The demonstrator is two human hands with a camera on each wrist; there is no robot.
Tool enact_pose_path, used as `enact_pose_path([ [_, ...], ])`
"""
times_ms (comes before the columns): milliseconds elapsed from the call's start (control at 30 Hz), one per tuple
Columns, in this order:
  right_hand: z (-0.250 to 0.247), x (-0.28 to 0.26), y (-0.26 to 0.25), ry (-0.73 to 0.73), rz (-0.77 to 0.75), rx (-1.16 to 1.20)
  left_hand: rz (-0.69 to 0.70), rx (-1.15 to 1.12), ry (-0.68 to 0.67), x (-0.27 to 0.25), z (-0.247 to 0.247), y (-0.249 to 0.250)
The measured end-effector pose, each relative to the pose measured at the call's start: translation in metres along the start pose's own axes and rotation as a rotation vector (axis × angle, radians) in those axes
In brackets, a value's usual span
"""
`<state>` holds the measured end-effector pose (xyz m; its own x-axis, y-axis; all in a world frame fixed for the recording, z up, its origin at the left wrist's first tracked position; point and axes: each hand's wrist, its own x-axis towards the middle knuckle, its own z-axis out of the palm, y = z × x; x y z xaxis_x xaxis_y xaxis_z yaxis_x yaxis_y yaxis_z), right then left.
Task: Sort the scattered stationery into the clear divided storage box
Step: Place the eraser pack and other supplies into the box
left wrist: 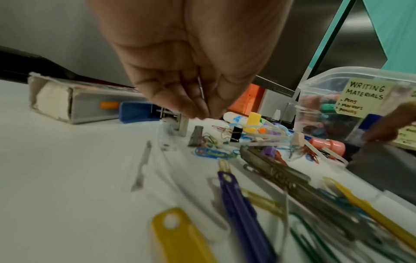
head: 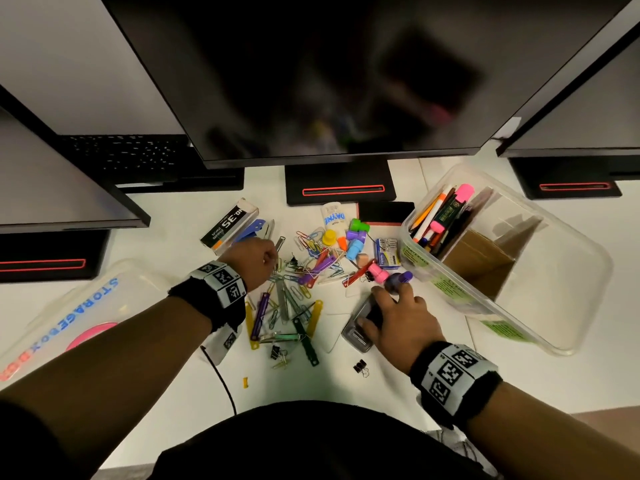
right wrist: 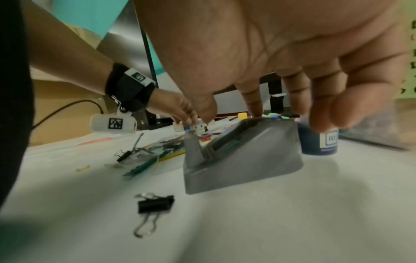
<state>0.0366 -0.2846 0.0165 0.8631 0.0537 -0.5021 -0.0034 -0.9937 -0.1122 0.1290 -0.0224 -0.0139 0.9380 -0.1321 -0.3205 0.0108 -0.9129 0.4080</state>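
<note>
Paper clips, file fasteners, caps and binder clips lie in a pile point(head: 304, 282) on the white desk. The clear divided storage box point(head: 554, 271) stands at the right, with pens point(head: 440, 216) in one compartment and a "Writing materials" label point(left wrist: 364, 96). My left hand point(head: 272, 252) hovers over the pile's far left, fingertips pinching a thin metal clip point(left wrist: 201, 89). My right hand point(head: 381, 306) grips a grey tape dispenser point(right wrist: 243, 160) from above, thumb on one side, fingers over the top. Its outer fingers touch a purple-blue bottle point(right wrist: 319, 144).
A staples box point(head: 230, 221) and blue stapler point(head: 254, 228) lie beyond my left hand. The box lid point(head: 62, 306) rests at the left. Monitors point(head: 311, 81) overhang the back, stands point(head: 341, 188) beneath. A black binder clip point(right wrist: 155, 204) lies near the dispenser.
</note>
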Motion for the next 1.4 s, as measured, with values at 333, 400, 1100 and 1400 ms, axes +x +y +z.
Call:
enact_pose_path([
  [333,0.006,0.033,-0.019,-0.114,0.157,0.264,-0.330,0.193,0.201,0.022,-0.027,-0.019],
  [400,0.005,0.033,-0.019,-0.123,0.168,0.262,-0.424,0.180,0.152,0.020,-0.027,-0.029],
  [1100,-0.153,-0.028,0.047,0.204,0.123,0.669,-0.048,0.298,0.165,0.037,0.005,0.004],
  [1400,-0.147,-0.005,0.149,0.014,0.598,0.397,-0.179,0.187,0.017,0.037,0.014,0.010],
])
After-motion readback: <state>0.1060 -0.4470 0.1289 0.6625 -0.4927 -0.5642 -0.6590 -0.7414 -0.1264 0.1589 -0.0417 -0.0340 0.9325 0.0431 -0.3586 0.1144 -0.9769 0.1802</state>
